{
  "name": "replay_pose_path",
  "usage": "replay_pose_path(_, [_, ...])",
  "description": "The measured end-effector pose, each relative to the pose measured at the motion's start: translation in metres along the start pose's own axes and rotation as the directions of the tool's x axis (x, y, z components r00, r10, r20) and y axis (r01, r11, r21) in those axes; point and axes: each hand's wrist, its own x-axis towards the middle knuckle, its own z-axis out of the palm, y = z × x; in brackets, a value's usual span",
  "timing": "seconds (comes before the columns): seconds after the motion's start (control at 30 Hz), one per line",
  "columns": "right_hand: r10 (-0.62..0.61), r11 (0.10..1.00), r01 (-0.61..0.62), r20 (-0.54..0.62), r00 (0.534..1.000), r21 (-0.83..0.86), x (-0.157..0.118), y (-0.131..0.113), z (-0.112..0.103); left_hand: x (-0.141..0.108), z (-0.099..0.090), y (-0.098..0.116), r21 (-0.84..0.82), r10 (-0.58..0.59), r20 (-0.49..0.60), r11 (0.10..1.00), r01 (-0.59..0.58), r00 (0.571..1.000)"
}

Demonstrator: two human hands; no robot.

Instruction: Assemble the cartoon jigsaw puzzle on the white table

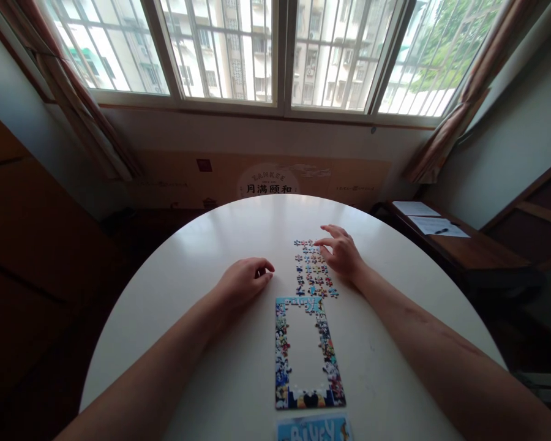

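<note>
Loose jigsaw puzzle pieces (310,269) lie in rough rows on the white round table (188,257). My right hand (342,252) reaches over their upper right edge with its fingers apart; I see no piece held in it. My left hand (247,278) rests on the table left of the pieces, loosely curled, with a gap between thumb and fingers and nothing visible in it. Nearer to me lies a puzzle frame (281,355), its colourful border assembled around a bare middle. Below that, a blue picture sheet (314,429) is cut off by the view's lower edge.
A brown side table (468,251) at the right bears paper sheets (436,225) and a dark pen. Behind the round table are a tan printed panel (174,174) and barred windows (224,49). Curtains (82,116) hang at both sides.
</note>
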Motion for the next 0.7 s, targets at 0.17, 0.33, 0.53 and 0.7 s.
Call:
replay_pose_path(0.17, [0.056, 0.996, -0.058, -0.038, 0.998, -0.074, 0.004, -0.002, -0.01, 0.001, 0.002, -0.002, -0.016, 0.005, -0.01, 1.0, -0.005, 1.0])
replay_pose_path(0.33, [0.21, 0.97, -0.208, -0.001, 0.978, -0.128, 0.028, -0.018, -0.045, 0.001, 0.002, -0.003, 0.002, 0.013, -0.004, 1.0, -0.013, 1.0])
replay_pose_path(0.53, [0.325, 0.946, -0.291, 0.393, 0.86, -0.145, 0.061, -0.047, -0.067, 0.0, 0.003, -0.004, 0.005, 0.026, -0.011, 1.0, -0.026, 1.0])
replay_pose_path(0.7, [0.368, 0.929, -0.326, 0.519, 0.772, -0.174, 0.065, -0.052, -0.052, 0.0, 0.002, -0.005, 0.0, 0.03, -0.006, 1.0, -0.03, 1.0])
